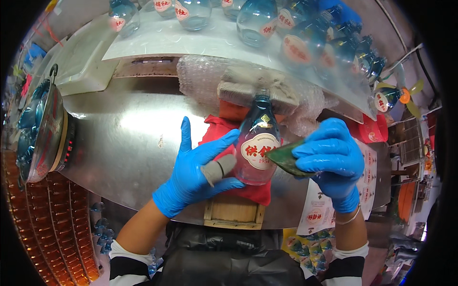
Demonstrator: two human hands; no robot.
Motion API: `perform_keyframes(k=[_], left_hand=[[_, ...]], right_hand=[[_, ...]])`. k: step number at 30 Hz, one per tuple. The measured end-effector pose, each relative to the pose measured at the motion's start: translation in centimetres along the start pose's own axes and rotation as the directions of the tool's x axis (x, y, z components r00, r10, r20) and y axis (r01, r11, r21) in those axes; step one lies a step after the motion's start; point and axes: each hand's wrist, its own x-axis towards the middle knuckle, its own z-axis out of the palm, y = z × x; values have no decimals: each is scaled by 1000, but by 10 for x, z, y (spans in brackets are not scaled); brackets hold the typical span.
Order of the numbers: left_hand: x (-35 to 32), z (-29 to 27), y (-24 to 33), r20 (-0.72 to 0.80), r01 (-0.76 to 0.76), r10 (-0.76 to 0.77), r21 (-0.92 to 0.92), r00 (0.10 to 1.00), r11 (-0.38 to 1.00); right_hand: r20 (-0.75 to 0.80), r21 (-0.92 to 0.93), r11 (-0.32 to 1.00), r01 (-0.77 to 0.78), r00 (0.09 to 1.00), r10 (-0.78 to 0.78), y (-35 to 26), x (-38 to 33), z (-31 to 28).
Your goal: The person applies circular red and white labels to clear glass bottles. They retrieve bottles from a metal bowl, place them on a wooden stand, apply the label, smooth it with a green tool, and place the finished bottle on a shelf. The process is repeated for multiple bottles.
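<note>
A glass bottle (261, 125), dark blue above and pinkish below, leans back on a red cloth (261, 191), its neck against a stack wrapped in bubble wrap. On its front is a cream oval label (258, 150) with red characters. My left hand (193, 169), blue-gloved, has its fingers spread, with fingertips at the bottle's left side; a grey cover sits on one finger. In my blue-gloved right hand (334, 155) is a green, flat, pointed scraper (286, 159), its tip at the label's right edge. That hand is closed around it.
Several blue bottles (257, 21) stand on a white-covered shelf (205, 43) behind. At left, a pan (50, 128) of blue pieces rests on a heater. Bubble wrap (200, 78) lies behind the bottle; label sheets (317, 207) hang over the metal table's (119, 162) right front edge.
</note>
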Motion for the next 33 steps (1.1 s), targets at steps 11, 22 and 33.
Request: perform_keyframes(k=[11,22,33], left_hand=[[5,7,9,5,23,-22,-28,1000,999],[28,-8,58,166,147,-222,373,961,916],[21,0,35,189,209,-222,87,956,974]], right_hand=[[203,-7,999,52,978,-50,27,-36,-6],[-162,786,428,-446,519,839,2,-72,43],[218,838,22,-545,371,903,-1,-24,63]])
